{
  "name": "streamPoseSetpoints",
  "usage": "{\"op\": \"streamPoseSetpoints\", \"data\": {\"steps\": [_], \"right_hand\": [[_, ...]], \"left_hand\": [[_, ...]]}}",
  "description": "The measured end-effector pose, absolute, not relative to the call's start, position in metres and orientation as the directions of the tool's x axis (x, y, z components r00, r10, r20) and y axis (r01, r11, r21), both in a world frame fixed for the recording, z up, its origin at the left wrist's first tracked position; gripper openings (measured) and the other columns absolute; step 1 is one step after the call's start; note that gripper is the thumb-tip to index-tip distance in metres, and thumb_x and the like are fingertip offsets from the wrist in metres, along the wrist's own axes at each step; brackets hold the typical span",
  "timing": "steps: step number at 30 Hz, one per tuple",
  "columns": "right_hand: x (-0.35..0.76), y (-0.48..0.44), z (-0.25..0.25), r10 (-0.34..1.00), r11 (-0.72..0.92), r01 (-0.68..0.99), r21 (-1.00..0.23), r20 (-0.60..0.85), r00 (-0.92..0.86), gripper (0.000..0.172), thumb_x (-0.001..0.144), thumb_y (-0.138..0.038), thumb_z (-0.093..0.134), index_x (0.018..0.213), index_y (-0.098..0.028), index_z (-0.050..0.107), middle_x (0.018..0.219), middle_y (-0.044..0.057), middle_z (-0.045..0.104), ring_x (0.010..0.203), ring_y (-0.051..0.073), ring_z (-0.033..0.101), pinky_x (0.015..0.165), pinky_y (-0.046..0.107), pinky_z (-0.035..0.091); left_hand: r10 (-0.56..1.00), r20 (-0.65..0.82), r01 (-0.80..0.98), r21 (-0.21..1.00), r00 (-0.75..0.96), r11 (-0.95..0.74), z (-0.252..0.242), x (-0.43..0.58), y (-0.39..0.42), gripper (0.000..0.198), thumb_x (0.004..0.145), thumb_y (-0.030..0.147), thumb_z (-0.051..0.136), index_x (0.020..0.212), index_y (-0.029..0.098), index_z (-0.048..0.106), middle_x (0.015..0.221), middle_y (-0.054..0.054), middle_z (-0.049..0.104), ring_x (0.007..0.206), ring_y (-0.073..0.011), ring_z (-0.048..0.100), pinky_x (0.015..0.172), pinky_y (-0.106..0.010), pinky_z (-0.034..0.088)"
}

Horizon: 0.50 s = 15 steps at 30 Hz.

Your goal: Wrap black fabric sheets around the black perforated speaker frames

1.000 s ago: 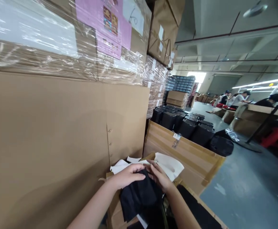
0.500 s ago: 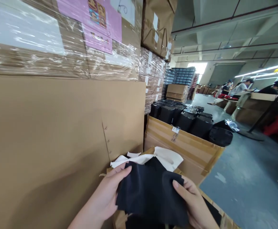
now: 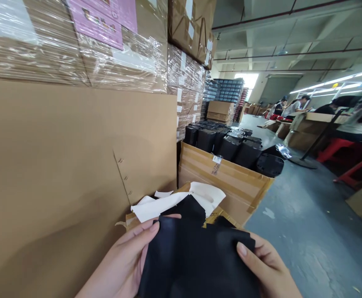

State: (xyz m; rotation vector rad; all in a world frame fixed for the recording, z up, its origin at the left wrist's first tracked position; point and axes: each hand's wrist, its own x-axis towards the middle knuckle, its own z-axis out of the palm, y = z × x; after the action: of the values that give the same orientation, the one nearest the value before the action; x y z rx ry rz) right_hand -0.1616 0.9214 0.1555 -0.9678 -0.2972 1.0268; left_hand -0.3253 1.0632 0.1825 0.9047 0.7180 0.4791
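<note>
A piece of black fabric (image 3: 199, 260) is stretched between my two hands, low in the head view. My left hand (image 3: 134, 248) pinches its upper left corner, thumb on top and fingers behind. At the upper right corner my right hand (image 3: 264, 260) grips it the same way. The fabric's lower edge runs out of the picture. Just beyond it lie more black fabric (image 3: 189, 209) and torn white sheets (image 3: 159, 207), on an open cardboard box (image 3: 131, 221) that my hands partly hide.
A large cardboard panel (image 3: 59, 165) stands close on the left, with film-wrapped cartons (image 3: 121, 62) above. Ahead is a taped carton (image 3: 224, 174) with several black plastic containers (image 3: 230, 145) behind. Right are the blue floor (image 3: 305, 223), red stools (image 3: 336, 149) and seated people (image 3: 295, 106).
Both hands have moved slightly apart, and the fabric appears larger and lower, closer to the camera. The view has shifted right, bringing more stools and a person into sight.
</note>
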Motion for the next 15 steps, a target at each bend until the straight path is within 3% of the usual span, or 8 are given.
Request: {"op": "streamPoseSetpoints", "data": {"steps": [3,6,8,10,12,15], "right_hand": [[-0.158,0.912,0.154,0.806,0.168,-0.543,-0.823,-0.202,0.556,0.028,0.058,-0.030,0.074,0.084,-0.020,0.069,0.070,0.007,0.069,0.067,0.022,0.065,0.060,0.031,0.052],[-0.137,0.905,0.139,0.782,0.137,-0.475,-0.869,-0.200,0.591,0.031,0.059,-0.032,0.074,0.087,-0.020,0.068,0.072,0.008,0.069,0.066,0.023,0.065,0.061,0.033,0.052],[-0.112,0.900,0.116,0.753,0.103,-0.433,-0.895,-0.215,0.622,0.030,0.060,-0.035,0.073,0.087,-0.021,0.068,0.071,0.006,0.069,0.065,0.023,0.065,0.062,0.034,0.052],[-0.082,0.893,0.083,0.676,0.068,-0.375,-0.925,-0.234,0.698,0.028,0.062,-0.040,0.069,0.084,-0.022,0.067,0.068,0.004,0.069,0.066,0.023,0.065,0.065,0.035,0.052],[-0.053,0.884,0.046,0.568,-0.080,-0.249,-0.965,-0.249,0.784,0.031,0.057,-0.046,0.068,0.074,-0.020,0.066,0.062,0.005,0.067,0.065,0.026,0.064,0.065,0.037,0.051],[-0.024,0.868,0.003,0.344,-0.474,0.044,-0.879,-0.139,0.928,0.040,0.056,-0.052,0.059,0.076,-0.017,0.064,0.051,0.006,0.062,0.057,0.031,0.062,0.059,0.042,0.050]], "left_hand": [[0.607,-0.331,-0.054,0.848,0.723,0.528,0.184,-0.324,1.060,0.040,0.056,0.040,0.069,0.091,0.023,0.066,0.089,-0.005,0.068,0.096,-0.0265,0.060,0.079,-0.034,0.050],[0.610,-0.283,-0.007,0.904,0.740,0.428,0.174,-0.315,1.068,0.039,0.062,0.048,0.061,0.092,0.024,0.065,0.089,-0.006,0.068,0.089,-0.0249,0.061,0.073,-0.035,0.051],[0.620,-0.235,0.080,0.960,0.749,0.268,0.156,-0.306,1.081,0.038,0.068,0.050,0.054,0.094,0.023,0.063,0.095,-0.007,0.066,0.086,-0.0231,0.061,0.073,-0.035,0.050],[0.662,-0.179,0.250,0.968,0.728,-0.013,0.128,-0.297,1.098,0.035,0.072,0.043,0.049,0.096,0.020,0.060,0.105,-0.009,0.061,0.090,-0.0223,0.059,0.080,-0.036,0.046],[0.775,-0.109,0.507,0.810,0.623,-0.294,0.097,-0.292,1.112,0.030,0.071,0.034,0.050,0.094,0.016,0.058,0.104,-0.011,0.059,0.088,-0.0232,0.058,0.082,-0.037,0.043],[0.819,-0.060,0.707,0.544,0.570,-0.452,0.062,-0.291,1.117,0.034,0.071,0.029,0.050,0.101,0.012,0.053,0.103,-0.015,0.057,0.096,-0.0259,0.055,0.084,-0.036,0.039]]}}
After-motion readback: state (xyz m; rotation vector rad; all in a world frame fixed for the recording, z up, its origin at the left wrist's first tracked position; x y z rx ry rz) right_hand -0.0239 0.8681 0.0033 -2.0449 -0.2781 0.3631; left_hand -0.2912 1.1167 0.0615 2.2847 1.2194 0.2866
